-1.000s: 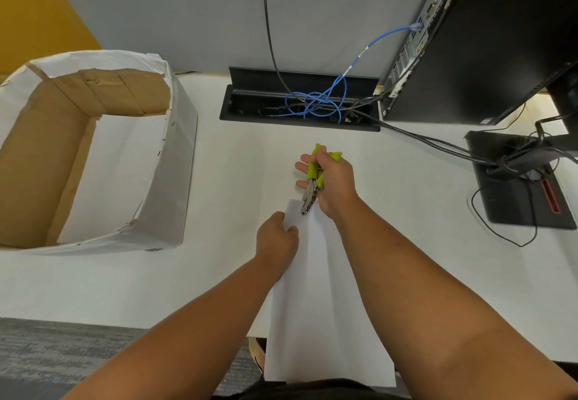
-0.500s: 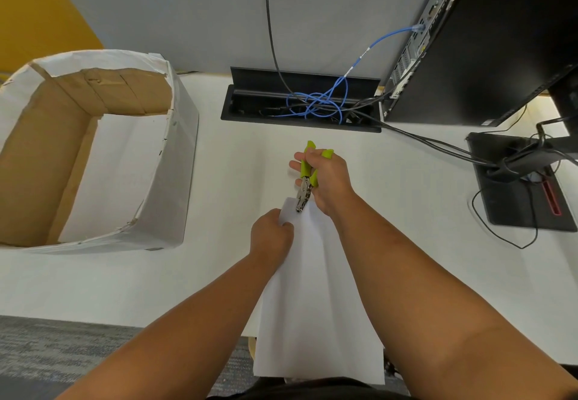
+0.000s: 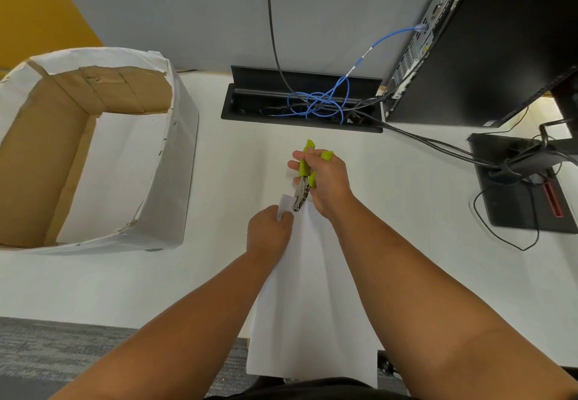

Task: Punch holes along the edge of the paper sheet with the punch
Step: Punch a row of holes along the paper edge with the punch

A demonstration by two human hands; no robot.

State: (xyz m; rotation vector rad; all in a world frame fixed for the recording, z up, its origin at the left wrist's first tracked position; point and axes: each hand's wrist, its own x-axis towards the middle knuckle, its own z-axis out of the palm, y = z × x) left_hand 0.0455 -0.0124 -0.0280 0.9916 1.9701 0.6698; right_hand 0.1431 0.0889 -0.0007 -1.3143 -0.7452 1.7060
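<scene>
A white paper sheet (image 3: 309,299) hangs from the desk's middle down toward my lap. My left hand (image 3: 267,232) pinches its far left corner. My right hand (image 3: 327,182) grips a hole punch (image 3: 305,180) with lime-green handles and a metal head. The metal jaws sit over the sheet's far edge, just right of my left fingers. The handles look squeezed together in my fist.
A paper-covered cardboard box (image 3: 93,155) stands open at the left. A black cable tray (image 3: 301,108) with blue and black cables lies at the back. A black computer case (image 3: 488,43) and monitor stand base (image 3: 525,190) occupy the right. The white desk (image 3: 109,284) ends near me.
Both hands and the sheet have shifted slightly left and toward me. The punch head has stayed at the sheet's far edge beside my left fingers.
</scene>
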